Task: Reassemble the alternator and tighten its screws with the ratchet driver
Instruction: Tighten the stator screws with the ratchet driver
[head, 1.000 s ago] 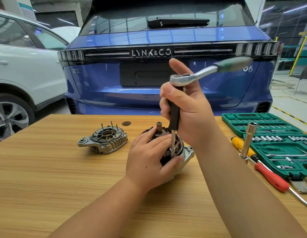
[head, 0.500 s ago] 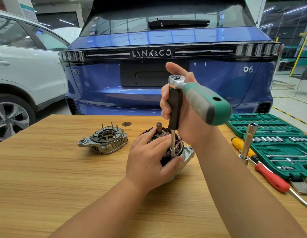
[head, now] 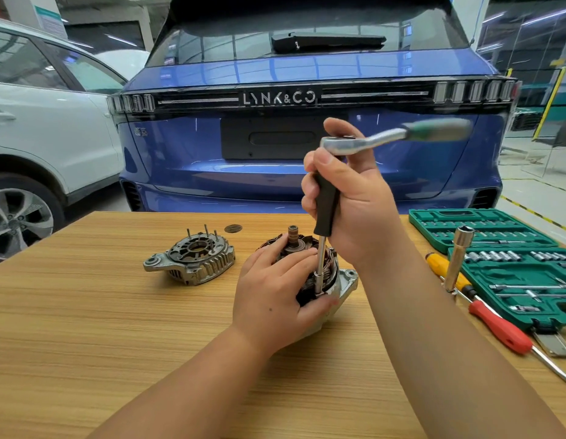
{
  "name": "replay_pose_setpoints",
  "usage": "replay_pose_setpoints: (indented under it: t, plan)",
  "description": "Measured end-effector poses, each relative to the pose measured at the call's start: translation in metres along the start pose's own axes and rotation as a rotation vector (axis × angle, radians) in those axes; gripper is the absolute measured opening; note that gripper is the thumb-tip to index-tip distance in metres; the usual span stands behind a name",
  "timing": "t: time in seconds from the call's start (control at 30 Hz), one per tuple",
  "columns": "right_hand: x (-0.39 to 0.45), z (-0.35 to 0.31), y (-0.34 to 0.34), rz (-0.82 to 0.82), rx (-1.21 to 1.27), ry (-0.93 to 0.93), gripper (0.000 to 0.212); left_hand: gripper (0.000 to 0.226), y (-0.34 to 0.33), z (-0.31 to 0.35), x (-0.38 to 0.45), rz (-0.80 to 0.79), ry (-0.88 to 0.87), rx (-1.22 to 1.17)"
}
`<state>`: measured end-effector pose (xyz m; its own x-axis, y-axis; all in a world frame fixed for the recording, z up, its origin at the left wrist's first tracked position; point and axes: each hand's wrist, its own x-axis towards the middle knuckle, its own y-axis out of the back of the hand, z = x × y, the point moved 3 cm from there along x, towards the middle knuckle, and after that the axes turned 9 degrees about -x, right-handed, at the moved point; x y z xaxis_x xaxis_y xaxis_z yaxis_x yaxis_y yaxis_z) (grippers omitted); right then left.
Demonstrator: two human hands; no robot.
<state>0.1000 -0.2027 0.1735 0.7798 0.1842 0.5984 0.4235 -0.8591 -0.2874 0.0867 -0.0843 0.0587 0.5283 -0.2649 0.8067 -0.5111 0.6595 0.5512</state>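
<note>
The alternator body [head: 345, 282], with copper windings and a shaft sticking up, sits mid-table. My left hand [head: 272, 296] grips it from the near left side, thumb under its front rim. My right hand [head: 351, 198] is wrapped round the black grip of the upright driver shaft [head: 321, 267], whose socket stands on a screw at the alternator's front edge. The ratchet [head: 370, 141] sits on top of the shaft, its green handle blurred and pointing right. The alternator's rear cover [head: 192, 258], with several studs, lies apart to the left.
A green socket case [head: 497, 248] lies open at the right. Beside it are a yellow-handled screwdriver [head: 446, 274], a red-handled screwdriver [head: 500, 331] and an upright long socket [head: 459, 258]. A blue car stands just behind the wooden table [head: 85, 327]; a white car is at left.
The ratchet handle has swung round: from pointing right, to pointing toward me, and back to the right. Both hands and the alternator have stayed in place.
</note>
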Motion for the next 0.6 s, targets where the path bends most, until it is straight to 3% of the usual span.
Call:
replay_pose_setpoints:
  t: [0.1,0.37,0.6]
  plan:
    - [-0.0010,-0.0028,-0.0055,0.022,-0.142,0.134,0.024,0.057,0.0008,0.0006,0.0005,-0.012,0.007,-0.006]
    - [-0.0009,0.0018,-0.0059,-0.037,-0.170,0.096,0.024,0.057,-0.0012,-0.0007,-0.0012,-0.052,0.050,-0.005]
    - [-0.0012,0.0017,-0.0017,-0.255,0.123,0.038,0.052,0.052,-0.0031,-0.0030,-0.0031,-0.009,0.019,-0.011]
